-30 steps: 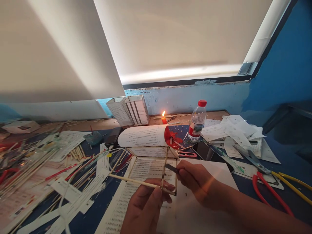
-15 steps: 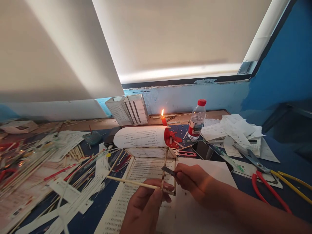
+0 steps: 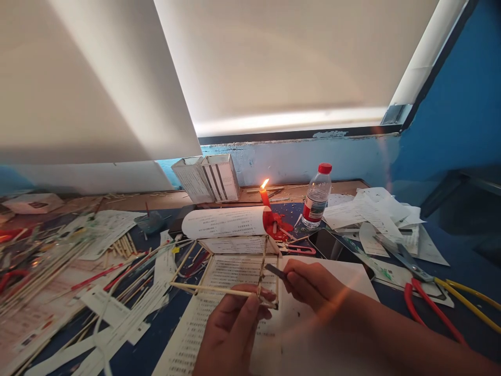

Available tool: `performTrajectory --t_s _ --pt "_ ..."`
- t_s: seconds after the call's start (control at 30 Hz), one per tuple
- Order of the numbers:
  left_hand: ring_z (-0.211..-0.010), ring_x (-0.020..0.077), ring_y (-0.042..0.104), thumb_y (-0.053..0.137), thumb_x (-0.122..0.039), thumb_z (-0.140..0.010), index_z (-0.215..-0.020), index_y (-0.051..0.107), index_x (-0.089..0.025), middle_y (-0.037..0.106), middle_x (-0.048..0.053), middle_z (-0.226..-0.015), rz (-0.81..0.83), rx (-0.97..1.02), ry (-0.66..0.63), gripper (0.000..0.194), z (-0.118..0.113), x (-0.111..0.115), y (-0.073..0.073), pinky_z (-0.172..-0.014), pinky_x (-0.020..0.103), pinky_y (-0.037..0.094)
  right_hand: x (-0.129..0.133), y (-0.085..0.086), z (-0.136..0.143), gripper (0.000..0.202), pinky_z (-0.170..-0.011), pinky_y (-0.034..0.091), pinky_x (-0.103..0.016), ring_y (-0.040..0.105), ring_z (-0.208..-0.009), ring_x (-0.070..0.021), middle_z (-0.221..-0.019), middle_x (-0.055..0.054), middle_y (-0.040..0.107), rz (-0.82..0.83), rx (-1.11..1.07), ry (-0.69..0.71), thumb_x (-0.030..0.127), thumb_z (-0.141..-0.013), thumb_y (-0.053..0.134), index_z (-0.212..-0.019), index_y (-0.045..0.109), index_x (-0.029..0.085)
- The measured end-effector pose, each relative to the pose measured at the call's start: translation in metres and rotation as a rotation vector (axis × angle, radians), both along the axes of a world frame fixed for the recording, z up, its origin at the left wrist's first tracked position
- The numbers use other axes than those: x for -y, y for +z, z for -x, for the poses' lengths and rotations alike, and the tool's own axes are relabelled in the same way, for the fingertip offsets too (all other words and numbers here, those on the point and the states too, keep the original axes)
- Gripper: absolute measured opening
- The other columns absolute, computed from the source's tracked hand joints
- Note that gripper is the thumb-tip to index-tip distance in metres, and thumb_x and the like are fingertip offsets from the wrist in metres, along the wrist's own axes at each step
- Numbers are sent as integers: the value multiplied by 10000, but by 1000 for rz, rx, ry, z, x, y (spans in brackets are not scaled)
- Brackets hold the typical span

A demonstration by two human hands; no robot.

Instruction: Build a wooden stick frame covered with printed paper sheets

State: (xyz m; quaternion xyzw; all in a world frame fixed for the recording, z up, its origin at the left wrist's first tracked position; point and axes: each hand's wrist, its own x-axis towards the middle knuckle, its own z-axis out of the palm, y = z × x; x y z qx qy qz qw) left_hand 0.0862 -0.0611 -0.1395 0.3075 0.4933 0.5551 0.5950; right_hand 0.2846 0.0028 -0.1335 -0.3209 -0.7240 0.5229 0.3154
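Note:
My left hand pinches the near corner of a box-shaped frame of thin wooden sticks between thumb and fingers. Dark marks show along the stick at the frame's right side. In my right hand is a small dark flat blade, its tip close to that marked stick; whether they touch I cannot tell. Beneath the frame lie printed sheets, with one page curled over at the back. Behind it a lit red candle stands by a pool of red wax.
A red-capped water bottle, a phone and paper scraps are at the back right. Red-handled pliers and a yellow-handled tool lie right. Sticks and paper strips clutter the left; two paper-covered boxes stand behind.
The blade has shifted slightly right, away from the marked stick. The frame has tilted a little in my left hand, and the candle flame now leans right.

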Motion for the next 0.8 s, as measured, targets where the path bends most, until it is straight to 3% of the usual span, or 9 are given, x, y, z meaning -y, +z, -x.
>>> performTrajectory --t_s 0.1,0.17,0.3,0.43,0.57,0.63,0.8 --pt "-775 177 647 764 -526 -776 -832 765 -219 753 52 -914 -26 -131 -14 312 -2 2 5 -815 292 511 2 4 5 333 -564 333 -237 390 -629 -116 -716 24 467 100 -148 -33 499 -1030 447 -966 565 194" --pt "-817 195 668 758 -498 -790 -853 769 -232 758 42 -901 -29 -202 -33 274 -4 3 9 -835 290 515 4 8 10 302 -614 389 -251 460 -667 -123 -762 5 537 137 -227 -10 476 -989 553 -1034 599 181" --pt "-1002 236 686 791 -419 -766 -836 770 -250 769 28 -929 -74 -221 -86 185 -9 3 13 -907 276 516 8 15 18 252 -702 446 -283 572 -767 -155 -844 -45 653 200 -280 -22 407 -929 670 -950 653 156" --pt "-1022 254 691 785 -452 -759 -855 780 -244 780 43 -978 -90 -270 -46 229 -11 3 9 -924 300 525 10 17 17 244 -662 426 -272 540 -735 -145 -810 -36 634 180 -230 -60 387 -952 633 -885 650 153" --pt "-926 249 705 750 -540 -769 -895 777 -234 784 59 -967 -15 -377 -2 332 -6 3 2 -882 321 530 7 19 8 198 -537 340 -235 404 -598 -104 -664 32 486 86 -96 -88 324 -964 600 -849 620 164" --pt "-894 247 704 741 -566 -768 -908 773 -227 784 66 -971 10 -393 3 367 -4 2 -1 -868 329 530 2 17 1 168 -511 335 -225 394 -569 -98 -657 34 489 -10 -2 -110 292 -977 568 -901 644 164" --pt "-871 229 682 737 -558 -780 -866 769 -215 769 64 -975 8 -378 26 355 -6 0 -4 -838 306 520 -15 9 -19 282 -674 498 -260 629 -785 -159 -992 -68 711 -347 176 -213 212 -976 535 -1224 669 200"
